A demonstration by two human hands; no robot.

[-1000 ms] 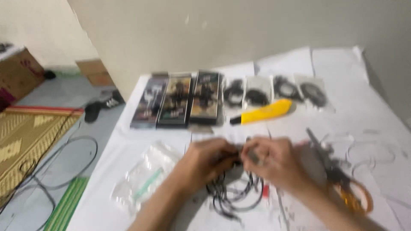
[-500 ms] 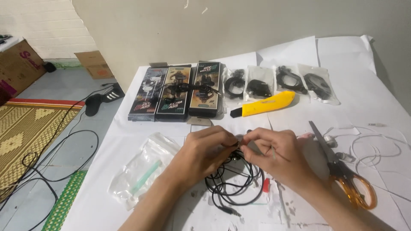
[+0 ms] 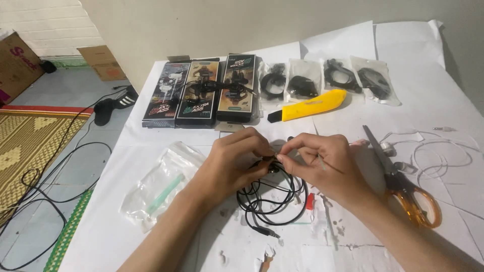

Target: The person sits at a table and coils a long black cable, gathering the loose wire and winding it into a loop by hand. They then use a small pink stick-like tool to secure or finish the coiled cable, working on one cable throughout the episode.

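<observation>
Cable (image 3: 272, 199) coiled black at worktop (image 3: 443, 90) centre, its upper end pinched between both my hands: left hand (image 3: 229, 163) at nine o'clock, right hand (image 3: 322, 168) at three. I'm mid-fiddle on the small end piece; next needs fine fingertip work. Scissors (image 3: 403, 184) lie right.

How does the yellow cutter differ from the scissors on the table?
The yellow cutter has a one-piece yellow body with a dark tip; the scissors have two grey blades and orange loop handles. The cutter lies almost crosswise beyond the hands, below the bagged black cables; the scissors lie nearer, outside the right hand, blades pointing away. Both rest flat on the white paper cover, untouched.
</observation>
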